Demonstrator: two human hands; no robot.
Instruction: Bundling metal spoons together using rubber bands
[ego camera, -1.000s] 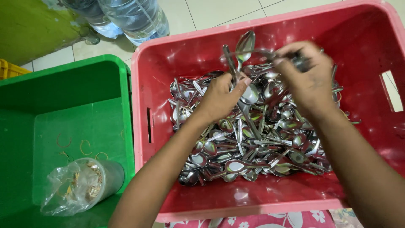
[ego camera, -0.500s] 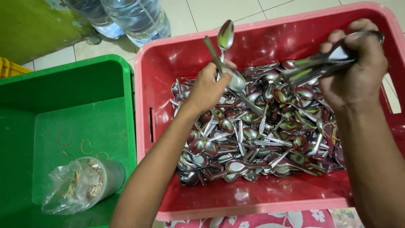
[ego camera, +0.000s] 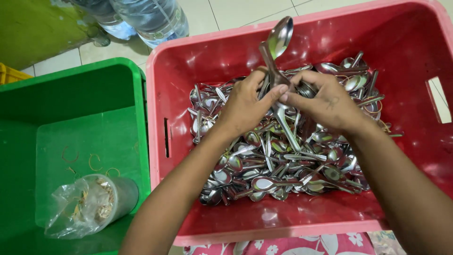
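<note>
Together we are holding a small bunch of metal spoons (ego camera: 276, 71) upright above the heap, one bowl sticking up toward the far wall of the red crate (ego camera: 198, 47). Our left hand (ego camera: 245, 106) is closing around the handles from the left, thumb pressing across them, while our right hand (ego camera: 325, 101) is pinching the same handles from the right, fingertips meeting the left thumb. Both hands are gripping the bunch; neither is lying open.

Below the hands, the pile of loose spoons (ego camera: 283, 160) is filling the middle of the crate floor, handles crossing every way, reaching toward the right wall and stopping short of the near wall, where bare red plastic is showing. A slot handle is cutting through the crate's left wall, and another is showing on the right wall.

Just beside the crate's left wall, a green crate (ego camera: 71, 94) is standing. Near its front left corner a clear plastic bag (ego camera: 75, 210) is lying over a round tub, and a few rubber bands (ego camera: 94, 163) are lying on its floor.

Beyond both crates, clear water bottles (ego camera: 146, 16) are lying on the tiled floor.
</note>
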